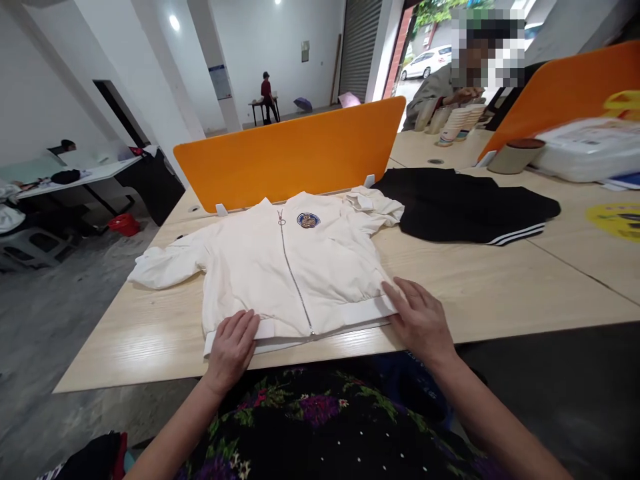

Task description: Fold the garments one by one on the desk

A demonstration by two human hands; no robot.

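A cream zip-up jacket (250,260) lies front up on the wooden table, its collar pointing away from me. The zipper is closed down the middle, and a round blue badge (309,221) sits on the chest. My left hand (233,350) is closed on the left part of the white hem band, fingers on top and thumb hidden. At the hem's right corner, my right hand (417,319) has its fingers closed on the edge. Both sleeves are spread outward, the right one bunched against a black garment (465,207) with white stripes.
An orange divider (300,160) stands behind the jacket. To the right are stacked paper cups (454,125), a round container (515,157) and a white plastic package (590,150). Across the table sits another person (435,93). The table's front edge (170,381) runs close to me.
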